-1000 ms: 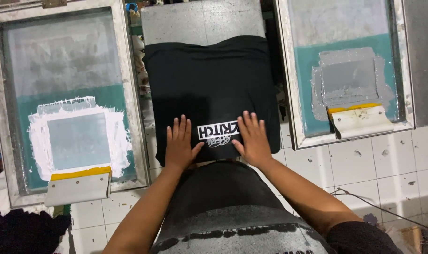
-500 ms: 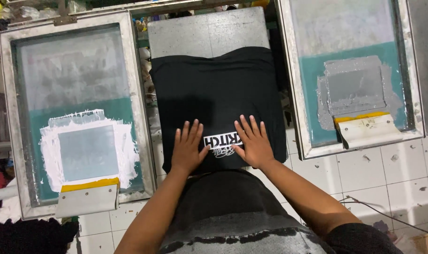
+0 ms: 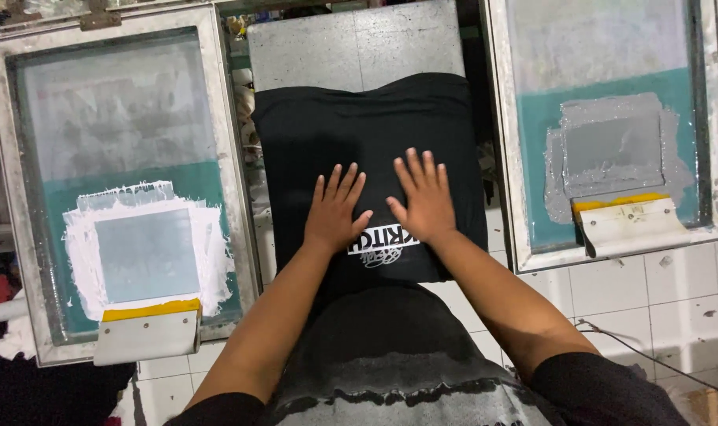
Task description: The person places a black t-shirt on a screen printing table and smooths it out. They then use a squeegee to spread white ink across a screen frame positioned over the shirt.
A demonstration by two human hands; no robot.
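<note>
Left hand (image 3: pixel 333 211) and right hand (image 3: pixel 424 201) open, fingers spread flat on soft black shirt (image 3: pixel 367 134) over rectangular grey metal platen (image 3: pixel 355 47).

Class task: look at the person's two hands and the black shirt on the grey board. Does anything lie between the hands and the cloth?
Nothing visible: left hand and right hand lie flat on the black shirt.

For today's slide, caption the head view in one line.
Both hands, left hand and right hand, press flat on a black shirt between two printing screens.
</note>
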